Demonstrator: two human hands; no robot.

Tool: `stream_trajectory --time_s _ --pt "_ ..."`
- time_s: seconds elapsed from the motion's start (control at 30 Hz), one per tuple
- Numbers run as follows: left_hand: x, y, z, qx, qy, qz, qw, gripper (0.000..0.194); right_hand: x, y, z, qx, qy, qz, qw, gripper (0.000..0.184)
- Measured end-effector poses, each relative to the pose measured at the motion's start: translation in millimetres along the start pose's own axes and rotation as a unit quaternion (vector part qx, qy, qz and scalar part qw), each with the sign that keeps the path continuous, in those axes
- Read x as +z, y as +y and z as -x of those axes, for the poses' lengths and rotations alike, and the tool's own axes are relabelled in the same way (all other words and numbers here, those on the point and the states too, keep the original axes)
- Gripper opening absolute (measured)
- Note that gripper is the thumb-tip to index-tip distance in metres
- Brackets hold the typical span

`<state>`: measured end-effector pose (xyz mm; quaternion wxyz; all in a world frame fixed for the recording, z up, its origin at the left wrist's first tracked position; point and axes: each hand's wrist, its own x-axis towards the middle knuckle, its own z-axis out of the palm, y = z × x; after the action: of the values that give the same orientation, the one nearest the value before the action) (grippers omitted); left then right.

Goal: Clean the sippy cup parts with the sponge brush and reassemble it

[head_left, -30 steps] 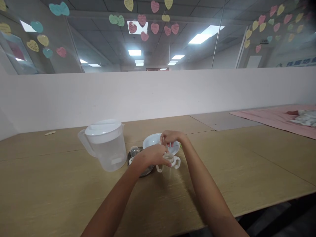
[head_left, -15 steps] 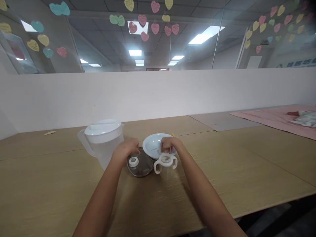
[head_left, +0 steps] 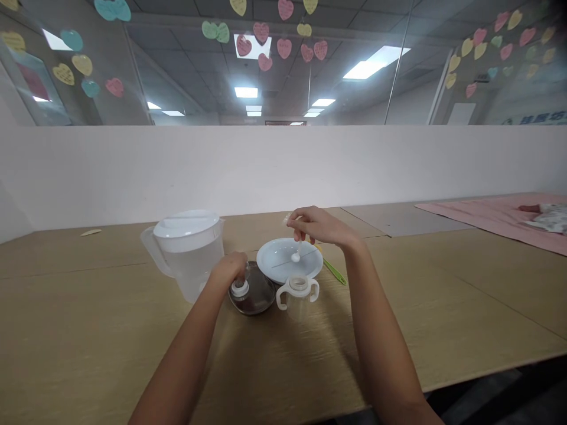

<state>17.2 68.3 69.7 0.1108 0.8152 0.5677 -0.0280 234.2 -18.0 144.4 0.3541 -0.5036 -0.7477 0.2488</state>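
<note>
Over the dark metal tray [head_left: 261, 298], my left hand [head_left: 230, 268] has its fingers closed and pointing down at a white bottle collar [head_left: 240, 288]. Something clear shows beside those fingertips, too small to name. My right hand [head_left: 316, 226] is raised above the white bowl [head_left: 270, 260], pinching a thin translucent straw. The straw's white weighted end [head_left: 296, 257] hangs over the bowl, and a clear piece [head_left: 287, 219] sticks out past the fingers. In front of the bowl stands a clear sippy cup [head_left: 298, 298] with two white handles, upright and without a lid.
A translucent pitcher [head_left: 190, 260] with a white lid stands left of the tray. A green-handled utensil [head_left: 335, 273] lies right of the bowl. At the far right a pink cloth [head_left: 478, 219] covers the table, with a doll-like figure partly in view on it.
My right hand has risen out of the bowl with the straw, uncovering the bowl and the green handle. My left hand has shifted slightly down onto the white collar.
</note>
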Motion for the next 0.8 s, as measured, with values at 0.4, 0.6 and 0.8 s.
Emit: stream_trajectory --time_s 0.4,0.6,0.8 --pt "-18.1 4 12 0.021 -0.005 -0.020 1.000 0.027 3 -7 4 0.023 -0.137 0.008 0.990 0.014" --pt "-41.6 15 41 0.186 0.105 0.059 0.975 0.042 3 6 -2 0.063 -0.197 -0.021 0.978 0.012" --pt "-48.9 23 55 0.225 0.198 0.092 0.950 0.047 4 15 -4 0.108 -0.216 -0.012 0.970 0.011"
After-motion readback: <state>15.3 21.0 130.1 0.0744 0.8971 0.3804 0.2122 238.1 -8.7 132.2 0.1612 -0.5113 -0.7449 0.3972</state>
